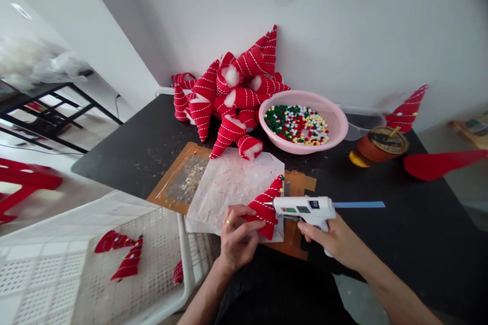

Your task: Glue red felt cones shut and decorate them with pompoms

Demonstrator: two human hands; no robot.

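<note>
Above a crinkled parchment sheet (232, 188) on a black table (385, 244), the left hand (238, 238) gripped a red striped felt cone (265, 210); the right hand (330, 236) held a white hot glue gun (305, 210), its nozzle seemingly touching the cone. Further along the table stood a pink colander (335, 122) of pom-poms (297, 124), beside piled cones (232, 94).

a gold-coloured ring (229, 223) is worn on a finger of the left hand (236, 241), seemingly a plain band. left forearm (202, 300) and right forearm (396, 289) are left bare. dark clothing (274, 289) is worn on the lower body, details lost in shadow.
</note>
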